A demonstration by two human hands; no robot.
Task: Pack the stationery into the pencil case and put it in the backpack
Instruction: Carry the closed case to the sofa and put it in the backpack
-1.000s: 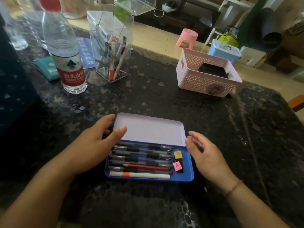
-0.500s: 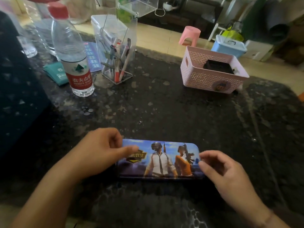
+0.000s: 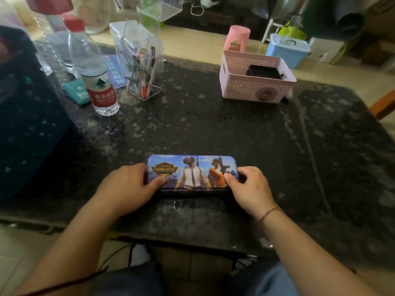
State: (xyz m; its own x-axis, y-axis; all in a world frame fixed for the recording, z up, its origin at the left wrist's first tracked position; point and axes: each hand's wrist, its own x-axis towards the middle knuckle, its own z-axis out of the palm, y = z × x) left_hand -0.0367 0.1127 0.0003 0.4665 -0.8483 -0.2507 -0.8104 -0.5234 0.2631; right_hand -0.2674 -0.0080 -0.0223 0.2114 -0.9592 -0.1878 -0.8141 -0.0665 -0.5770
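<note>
Our left hand (image 3: 128, 184) and right hand (image 3: 249, 186) grip the pencil case (image 3: 191, 173), now closed; backpack comes next.

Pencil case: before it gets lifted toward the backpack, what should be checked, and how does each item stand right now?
1. Lid of the pencil case down flat: ok.
2. Lid latched: cannot tell.
3. Left hand on the case's left end: ok.
4. Right hand on its right end: ok.
5. No loose stationery on the table beside the case: ok.
6. Backpack opening ready: cannot tell; only a dark mass at the left.
</note>
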